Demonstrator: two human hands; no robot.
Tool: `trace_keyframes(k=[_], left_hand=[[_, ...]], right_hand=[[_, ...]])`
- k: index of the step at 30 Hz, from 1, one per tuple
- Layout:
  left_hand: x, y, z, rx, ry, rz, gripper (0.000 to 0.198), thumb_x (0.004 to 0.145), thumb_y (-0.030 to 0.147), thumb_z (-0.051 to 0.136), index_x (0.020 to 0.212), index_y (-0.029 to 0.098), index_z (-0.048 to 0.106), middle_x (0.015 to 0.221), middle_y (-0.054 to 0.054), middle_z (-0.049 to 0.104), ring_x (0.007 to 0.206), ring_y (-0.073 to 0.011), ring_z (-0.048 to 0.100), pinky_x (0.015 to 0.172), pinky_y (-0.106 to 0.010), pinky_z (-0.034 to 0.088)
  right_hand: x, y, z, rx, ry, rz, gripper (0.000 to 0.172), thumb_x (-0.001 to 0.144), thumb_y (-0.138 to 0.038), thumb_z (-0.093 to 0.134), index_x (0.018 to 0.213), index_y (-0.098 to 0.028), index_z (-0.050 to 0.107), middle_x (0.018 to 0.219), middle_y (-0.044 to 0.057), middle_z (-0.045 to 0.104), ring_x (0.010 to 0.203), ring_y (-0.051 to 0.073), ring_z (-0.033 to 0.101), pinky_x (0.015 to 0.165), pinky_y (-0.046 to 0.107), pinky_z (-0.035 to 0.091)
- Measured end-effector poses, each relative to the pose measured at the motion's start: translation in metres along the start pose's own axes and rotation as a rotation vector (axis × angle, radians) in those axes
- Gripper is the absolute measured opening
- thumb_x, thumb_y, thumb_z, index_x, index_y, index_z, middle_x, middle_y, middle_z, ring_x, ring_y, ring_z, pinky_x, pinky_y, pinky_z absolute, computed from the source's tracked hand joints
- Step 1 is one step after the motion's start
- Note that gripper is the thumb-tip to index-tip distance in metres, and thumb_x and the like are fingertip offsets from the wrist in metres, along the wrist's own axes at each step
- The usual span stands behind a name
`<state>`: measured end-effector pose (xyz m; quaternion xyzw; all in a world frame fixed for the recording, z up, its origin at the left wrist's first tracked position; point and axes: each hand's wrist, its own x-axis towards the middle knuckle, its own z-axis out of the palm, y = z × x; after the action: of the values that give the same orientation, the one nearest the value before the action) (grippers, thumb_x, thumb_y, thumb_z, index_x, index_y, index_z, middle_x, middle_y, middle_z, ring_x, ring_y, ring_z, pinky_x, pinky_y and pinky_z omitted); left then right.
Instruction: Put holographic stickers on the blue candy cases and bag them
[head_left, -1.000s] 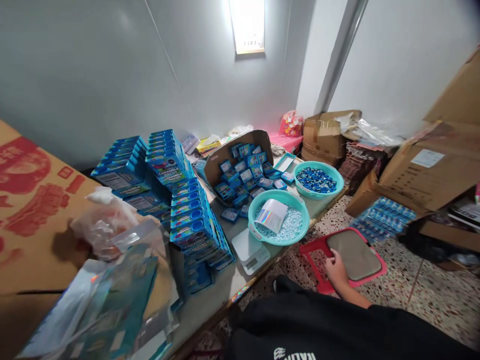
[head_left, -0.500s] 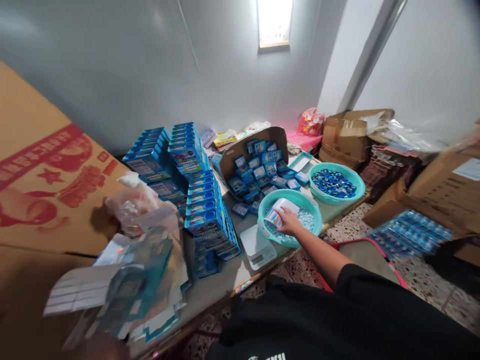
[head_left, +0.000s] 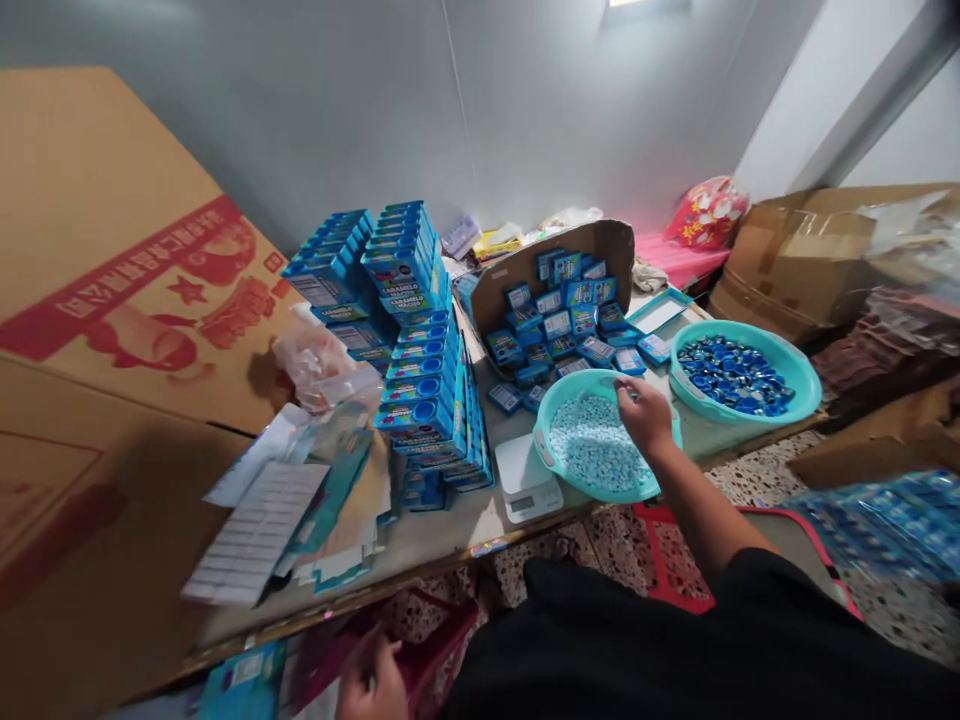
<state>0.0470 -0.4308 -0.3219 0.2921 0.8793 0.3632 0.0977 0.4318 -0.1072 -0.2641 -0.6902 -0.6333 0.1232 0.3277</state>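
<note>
My right hand (head_left: pixel 643 412) is over the right side of a teal basin (head_left: pixel 544 446) of small pale blue pellets (head_left: pixel 592 440). Its fingers are curled together, and whatever may be in them is hidden. Down at the bottom edge, my left hand (head_left: pixel 373 680) is in front of the table with its fingers curled in; I cannot make out anything in them. A white digital scale (head_left: pixel 529 480) stands just left of the basin. Behind the basin, small blue boxes (head_left: pixel 559 325) lie heaped in and before an open cardboard carton (head_left: pixel 611 240).
Tall stacks of blue caramel boxes (head_left: pixel 420 390) stand left of the scale. Flat sheets (head_left: pixel 259 530) and plastic bags lie beside a big carton (head_left: pixel 135 260). To the right is a second teal basin (head_left: pixel 697 400) of blue wrapped pieces; a red-framed chair (head_left: pixel 795 540) is below.
The view has swung left and down. The white, cup-like piece in my right hand no longer shows, and that hand has shifted to the basin's right side. My left hand has come into clearer view.
</note>
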Motion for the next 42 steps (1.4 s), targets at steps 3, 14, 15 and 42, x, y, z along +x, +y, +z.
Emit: trace_keyframes(k=[3, 14, 15, 42], left_hand=[[0.007, 0.04, 0.018, -0.178, -0.139, 0.172, 0.027, 0.078, 0.045, 0.063, 0.092, 0.023, 0.07, 0.077, -0.005, 0.075, 0.074, -0.0277, 0.073, 0.073, -0.04, 0.059], [0.028, 0.263, -0.003, -0.692, -0.236, 0.731, 0.052, 0.085, 0.042, 0.072, 0.131, 0.026, 0.055, 0.125, -0.009, 0.057, 0.128, -0.0277, 0.054, 0.106, -0.045, 0.048], [0.03, 0.269, -0.008, -0.636, -0.283, 0.79, 0.058, 0.082, 0.044, 0.075, 0.134, 0.027, 0.054, 0.136, -0.01, 0.052, 0.133, -0.0299, 0.049, 0.108, -0.048, 0.046], [0.046, 0.331, 0.005, 0.133, -0.952, 1.352, 0.034, 0.077, 0.056, 0.074, 0.099, 0.03, 0.072, 0.083, -0.001, 0.074, 0.072, -0.0224, 0.067, 0.058, -0.028, 0.037]], right_hand=[[-0.014, -0.019, -0.024, 0.168, 0.168, 0.018, 0.045, 0.103, -0.042, 0.038, 0.116, -0.012, 0.069, 0.106, 0.013, 0.076, 0.095, 0.024, 0.071, 0.084, 0.035, 0.055], [-0.089, -0.107, -0.085, 0.879, 0.361, -0.277, 0.014, 0.087, -0.025, 0.07, 0.097, -0.029, 0.08, 0.095, 0.004, 0.08, 0.088, 0.024, 0.075, 0.082, 0.042, 0.061], [-0.092, -0.113, -0.09, 0.893, 0.373, -0.271, 0.015, 0.085, -0.024, 0.072, 0.097, -0.029, 0.08, 0.094, 0.003, 0.08, 0.087, 0.024, 0.075, 0.081, 0.041, 0.061], [-0.134, -0.162, -0.148, 0.366, -0.112, -0.226, 0.009, 0.088, -0.024, 0.071, 0.093, -0.023, 0.078, 0.089, 0.002, 0.076, 0.084, 0.017, 0.069, 0.079, 0.03, 0.051]])
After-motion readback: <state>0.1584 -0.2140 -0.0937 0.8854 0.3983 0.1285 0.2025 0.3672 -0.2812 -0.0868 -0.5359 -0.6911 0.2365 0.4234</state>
